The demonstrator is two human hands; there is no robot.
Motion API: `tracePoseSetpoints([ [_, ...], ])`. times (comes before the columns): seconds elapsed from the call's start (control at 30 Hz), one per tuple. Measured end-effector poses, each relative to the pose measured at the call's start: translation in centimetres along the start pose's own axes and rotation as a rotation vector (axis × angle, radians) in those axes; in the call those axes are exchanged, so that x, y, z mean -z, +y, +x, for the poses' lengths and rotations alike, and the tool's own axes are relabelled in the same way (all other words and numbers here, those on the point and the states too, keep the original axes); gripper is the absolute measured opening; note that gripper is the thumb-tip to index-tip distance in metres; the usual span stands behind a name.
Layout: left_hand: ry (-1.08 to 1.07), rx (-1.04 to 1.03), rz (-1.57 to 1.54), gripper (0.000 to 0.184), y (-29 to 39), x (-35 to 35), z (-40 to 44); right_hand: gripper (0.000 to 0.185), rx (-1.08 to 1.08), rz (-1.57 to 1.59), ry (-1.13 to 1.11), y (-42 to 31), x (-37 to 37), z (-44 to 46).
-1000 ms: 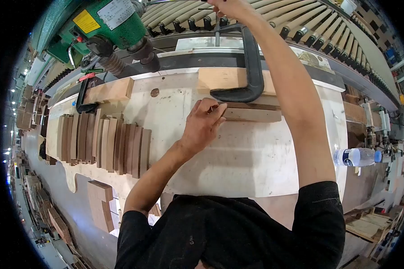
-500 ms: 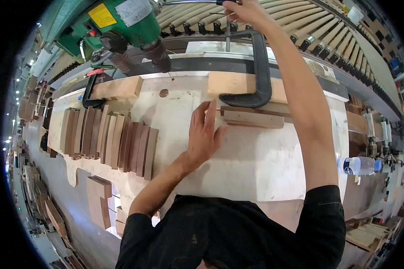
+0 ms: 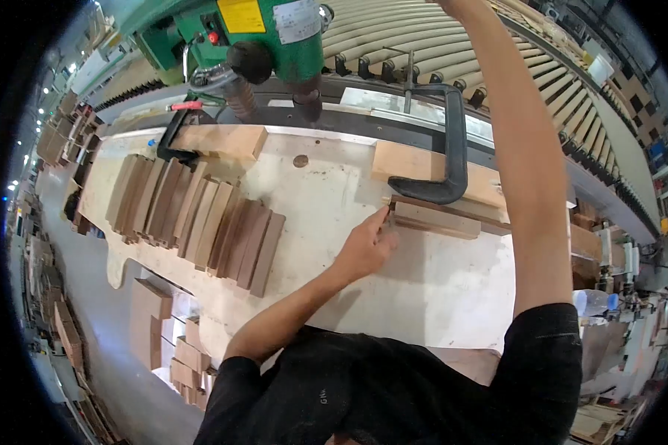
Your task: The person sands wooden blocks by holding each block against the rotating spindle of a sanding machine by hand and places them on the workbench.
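My left hand [image 3: 367, 245] is at the left end of a small stack of wooden strips [image 3: 436, 222]. Its index finger stretches out to touch that end, and the thumb is apart beside the near edge. The strips lie against a pale wooden fence [image 3: 408, 163], which a black C-clamp [image 3: 456, 141] holds down. At the top edge of the view, my right hand [image 3: 451, 6] is mostly cut off and its fingers cannot be seen. The green drill press [image 3: 289, 55] stands at the upper left, its chuck [image 3: 306, 98] above the board.
A row of upright wooden strips [image 3: 200, 215] stands on the white board [image 3: 326, 170] at left. Another clamp [image 3: 172, 137] grips a second wooden block [image 3: 226, 141]. Behind is a roller conveyor [image 3: 378, 30]. A plastic bottle [image 3: 595, 302] is at right, with wood pieces [image 3: 152, 315] lower left.
The view has shifted, with things now further right and lower. My left hand's index finger has come to the strips' end. My right hand, seen earlier at a lever handle, is now mostly out of view.
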State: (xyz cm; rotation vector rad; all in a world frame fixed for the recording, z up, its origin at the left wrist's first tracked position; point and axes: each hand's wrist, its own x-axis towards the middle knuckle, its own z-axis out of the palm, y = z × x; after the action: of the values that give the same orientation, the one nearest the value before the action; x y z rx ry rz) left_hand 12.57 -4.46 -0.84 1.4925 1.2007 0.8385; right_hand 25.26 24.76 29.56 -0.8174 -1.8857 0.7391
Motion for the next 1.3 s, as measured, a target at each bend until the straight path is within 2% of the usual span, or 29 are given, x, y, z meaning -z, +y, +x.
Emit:
tracePoseSetpoints([
  [0.07,-0.016,0.006,-0.038,0.065,-0.5,-0.1,0.4,0.030,0.067,-0.087,0.048,1.2,-0.1,-6.0],
  [0.1,-0.012,0.008,-0.047,0.065,-0.8,-0.1,0.3,0.045,0.089,-0.212,0.028,1.2,0.4,-11.5],
  [0.17,-0.008,-0.026,-0.046,0.070,-2.1,-0.2,0.5,0.045,-0.131,-0.373,0.114,2.2,1.1,-20.7],
  [0.2,-0.013,-0.005,-0.028,0.071,-1.1,-0.3,0.7,0.039,-0.177,-0.261,0.250,2.3,0.4,-25.1],
  [0.23,-0.031,0.027,-0.004,0.073,0.9,0.4,0.1,0.037,-0.276,-0.353,0.348,2.8,0.5,-29.4],
  [0.27,-0.056,0.055,0.037,0.074,2.5,1.2,-0.3,0.035,-0.328,-0.294,0.462,2.9,-0.1,-33.1],
  [0.33,-0.042,0.045,0.052,0.075,2.3,1.0,0.0,0.033,-0.405,-0.357,0.581,4.5,-0.5,-39.6],
  [0.4,0.021,-0.018,0.091,0.072,1.3,0.1,0.5,0.031,-0.535,-0.195,0.659,5.6,-1.5,-43.8],
  [0.43,-0.025,0.010,0.008,0.068,1.7,0.1,0.4,0.033,-0.604,-0.251,0.587,5.7,-1.6,-44.9],
  [0.5,-0.102,0.064,-0.156,0.062,2.8,0.4,0.6,0.038,-0.584,-0.181,0.652,6.0,-3.2,-45.5],
  [0.7,-0.104,0.082,0.033,0.046,2.2,-0.3,1.6,0.045,-0.687,-0.205,0.607,6.4,-4.6,-46.5],
  [0.8,-0.145,0.085,0.012,0.046,2.6,-0.5,1.6,0.047,-0.707,-0.141,0.572,6.1,-5.3,-46.7],
  [0.87,-0.095,0.013,0.077,0.045,2.1,-0.9,1.5,0.046,-0.696,-0.106,0.578,5.9,-5.8,-46.2],
  [1.0,-0.071,-0.042,0.164,0.042,0.0,-2.2,2.7,0.044,-0.700,-0.232,0.533,6.8,-5.7,-47.1],
  [1.07,0.039,-0.103,0.278,0.043,0.1,-2.5,2.1,0.043,-0.743,-0.231,0.564,6.2,-5.8,-46.7],
  [1.13,0.003,-0.089,0.227,0.046,-0.7,-1.7,1.8,0.044,-0.736,0.030,0.626,7.2,-5.4,-47.4],
  [1.23,0.310,-0.183,0.385,0.047,0.0,1.7,-2.5,0.045,-0.673,-0.064,0.670,6.7,-5.0,-47.7],
  [1.3,0.385,-0.098,0.593,0.047,-0.1,6.1,-6.1,0.045,-0.630,-0.146,0.698,6.4,-4.5,-47.9],
])
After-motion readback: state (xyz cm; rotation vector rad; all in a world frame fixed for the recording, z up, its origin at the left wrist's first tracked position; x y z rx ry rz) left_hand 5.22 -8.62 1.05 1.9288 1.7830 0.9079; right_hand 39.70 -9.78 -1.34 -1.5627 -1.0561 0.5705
